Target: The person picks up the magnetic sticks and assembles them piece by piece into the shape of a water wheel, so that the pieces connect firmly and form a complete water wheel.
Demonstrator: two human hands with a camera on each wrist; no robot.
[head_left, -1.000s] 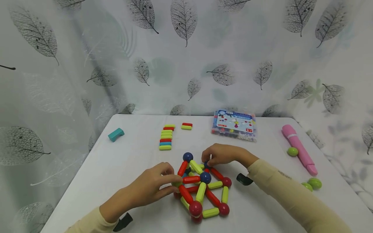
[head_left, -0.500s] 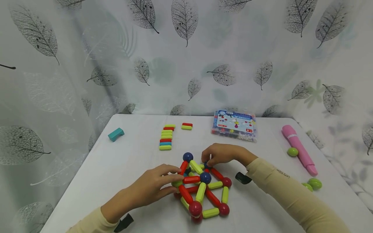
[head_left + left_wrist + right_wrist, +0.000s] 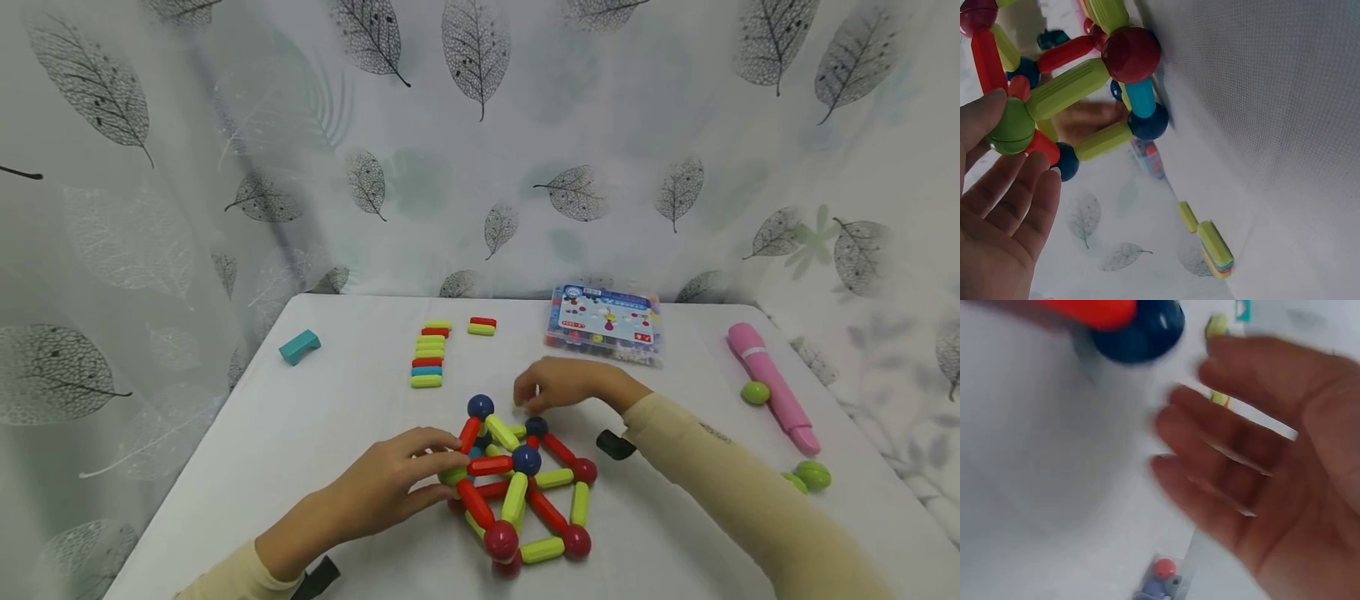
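A lattice of magnetic rods and balls (image 3: 546, 510) stands on the white table, with red, lime and blue rods joined to red, blue and green balls. At its left side my left hand (image 3: 390, 479) holds a green ball (image 3: 1013, 128) between thumb and fingertips. My right hand (image 3: 566, 383) is behind the lattice, apart from it, with loosely bent fingers and nothing in them. Close to those fingers, in the right wrist view, is a dark blue ball (image 3: 1141, 334) with a red rod attached; the fingers are blurred there.
Loose rods lie in a column (image 3: 427, 358) at the back, with a pair (image 3: 482, 326) beside them. Further right is a clear parts box (image 3: 606, 323). A pink marker-like stick (image 3: 772, 383) and green balls (image 3: 812, 475) lie right; a teal block (image 3: 300, 347) lies left.
My right hand has let go of the dark blue ball at the back and moved slightly up and away. The top of the lattice has shifted a little left; my left hand stays at the green ball.
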